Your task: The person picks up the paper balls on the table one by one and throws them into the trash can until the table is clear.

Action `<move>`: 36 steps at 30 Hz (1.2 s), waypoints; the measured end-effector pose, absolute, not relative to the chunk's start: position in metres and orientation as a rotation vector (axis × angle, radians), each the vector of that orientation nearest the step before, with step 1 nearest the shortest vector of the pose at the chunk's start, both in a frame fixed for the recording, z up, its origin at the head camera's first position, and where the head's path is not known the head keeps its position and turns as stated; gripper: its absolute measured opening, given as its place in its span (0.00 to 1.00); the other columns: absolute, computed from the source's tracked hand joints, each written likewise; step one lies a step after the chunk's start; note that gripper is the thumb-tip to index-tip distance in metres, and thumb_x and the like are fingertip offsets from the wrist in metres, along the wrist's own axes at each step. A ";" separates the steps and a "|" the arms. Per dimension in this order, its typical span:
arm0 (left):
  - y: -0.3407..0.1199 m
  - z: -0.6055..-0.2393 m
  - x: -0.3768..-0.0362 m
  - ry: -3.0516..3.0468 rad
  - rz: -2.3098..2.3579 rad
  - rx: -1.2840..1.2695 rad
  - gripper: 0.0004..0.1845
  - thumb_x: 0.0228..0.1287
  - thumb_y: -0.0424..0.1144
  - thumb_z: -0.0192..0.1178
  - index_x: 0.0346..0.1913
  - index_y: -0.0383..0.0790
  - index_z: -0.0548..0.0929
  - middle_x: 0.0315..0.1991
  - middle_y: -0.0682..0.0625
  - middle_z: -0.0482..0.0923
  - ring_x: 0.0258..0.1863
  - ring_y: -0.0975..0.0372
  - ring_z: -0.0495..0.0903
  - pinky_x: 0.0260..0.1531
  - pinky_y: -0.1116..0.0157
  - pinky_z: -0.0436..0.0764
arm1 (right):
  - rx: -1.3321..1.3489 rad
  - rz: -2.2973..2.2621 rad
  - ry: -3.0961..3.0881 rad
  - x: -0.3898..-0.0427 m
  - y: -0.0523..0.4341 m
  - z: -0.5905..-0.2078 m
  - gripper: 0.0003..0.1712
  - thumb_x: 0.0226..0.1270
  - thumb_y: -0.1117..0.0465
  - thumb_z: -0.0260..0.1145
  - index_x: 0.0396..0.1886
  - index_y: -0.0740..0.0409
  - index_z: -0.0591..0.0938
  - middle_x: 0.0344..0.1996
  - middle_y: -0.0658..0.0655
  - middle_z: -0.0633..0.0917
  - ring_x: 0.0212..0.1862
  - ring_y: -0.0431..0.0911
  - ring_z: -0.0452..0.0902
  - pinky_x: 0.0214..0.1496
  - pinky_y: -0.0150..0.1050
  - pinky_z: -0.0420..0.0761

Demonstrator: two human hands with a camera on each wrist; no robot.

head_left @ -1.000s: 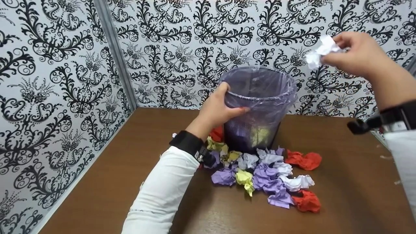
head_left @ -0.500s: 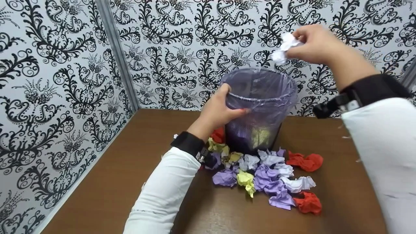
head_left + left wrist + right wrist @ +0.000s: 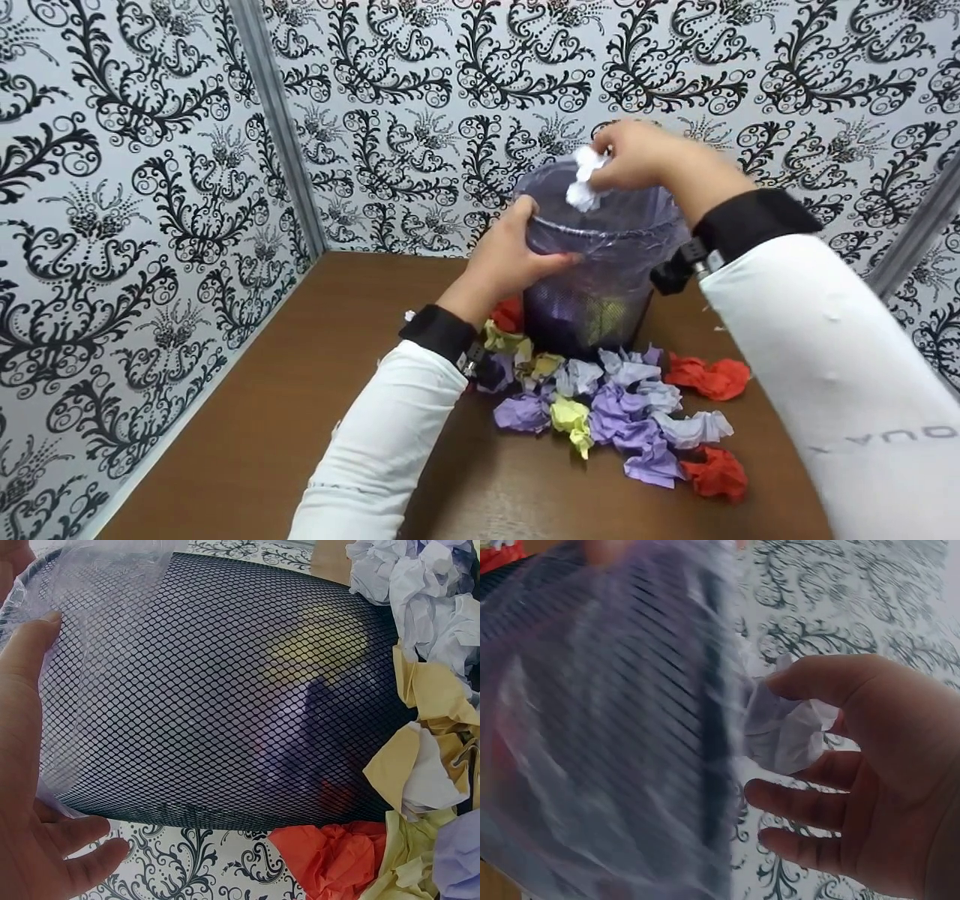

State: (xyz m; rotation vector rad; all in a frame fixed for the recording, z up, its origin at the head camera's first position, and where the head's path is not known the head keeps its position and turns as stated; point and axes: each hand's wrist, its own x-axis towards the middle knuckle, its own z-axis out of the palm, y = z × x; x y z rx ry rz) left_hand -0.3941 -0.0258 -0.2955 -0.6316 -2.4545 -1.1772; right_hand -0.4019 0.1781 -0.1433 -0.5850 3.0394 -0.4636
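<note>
A black mesh wastebasket lined with a thin purple plastic bag stands on the table. My left hand grips its rim from the left, thumb outside; in the left wrist view the hand is at the frame's left edge. Over the basket's mouth, my right hand pinches a crumpled white paper ball. The right wrist view has this paper between thumb and fingers, beside the lined rim. Through the mesh, yellow paper and purple paper show inside the basket.
Crumpled purple paper, white paper, yellow paper and red paper lie in front of the basket on the brown table. Patterned walls stand behind and to the left.
My right hand has moved left and somewhat down with the white paper ball, from the right side to over the basket's mouth. The left hand keeps its grip on the rim.
</note>
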 end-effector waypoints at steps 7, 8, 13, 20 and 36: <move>-0.027 -0.297 -0.394 -2.448 -1.146 -0.629 0.45 0.30 0.76 0.69 0.51 0.57 0.68 0.46 0.60 0.75 0.42 0.66 0.77 0.45 0.63 0.80 | -0.531 -0.266 3.001 -0.409 0.171 -0.163 0.22 0.55 0.53 0.70 0.47 0.58 0.77 0.44 0.61 0.81 0.44 0.55 0.78 0.45 0.48 0.80; -0.027 -0.297 -0.394 -2.447 -1.135 -0.627 0.45 0.30 0.76 0.69 0.51 0.57 0.68 0.45 0.60 0.75 0.42 0.65 0.77 0.44 0.63 0.80 | -0.534 -0.245 3.005 -0.410 0.171 -0.165 0.22 0.55 0.52 0.70 0.46 0.57 0.77 0.44 0.60 0.81 0.43 0.55 0.78 0.45 0.48 0.80; -0.026 -0.298 -0.395 -2.445 -1.103 -0.629 0.45 0.30 0.77 0.69 0.50 0.56 0.67 0.42 0.59 0.75 0.40 0.65 0.77 0.40 0.64 0.79 | -0.547 -0.230 3.003 -0.412 0.174 -0.173 0.25 0.55 0.50 0.71 0.48 0.59 0.77 0.45 0.61 0.80 0.46 0.55 0.77 0.49 0.50 0.79; -0.028 -0.296 -0.394 -2.452 -1.111 -0.621 0.44 0.31 0.76 0.70 0.49 0.55 0.67 0.42 0.58 0.74 0.39 0.64 0.77 0.39 0.65 0.80 | -0.636 -0.249 3.000 -0.400 0.179 -0.168 0.25 0.57 0.47 0.70 0.50 0.54 0.78 0.49 0.59 0.81 0.51 0.55 0.77 0.55 0.57 0.77; -0.026 -0.296 -0.393 -2.468 -1.159 -0.601 0.46 0.26 0.77 0.69 0.49 0.56 0.67 0.42 0.59 0.75 0.38 0.65 0.78 0.41 0.64 0.80 | -0.843 -0.438 3.163 -0.320 0.241 -0.165 0.28 0.65 0.39 0.62 0.57 0.50 0.76 0.45 0.52 0.82 0.43 0.48 0.80 0.43 0.46 0.83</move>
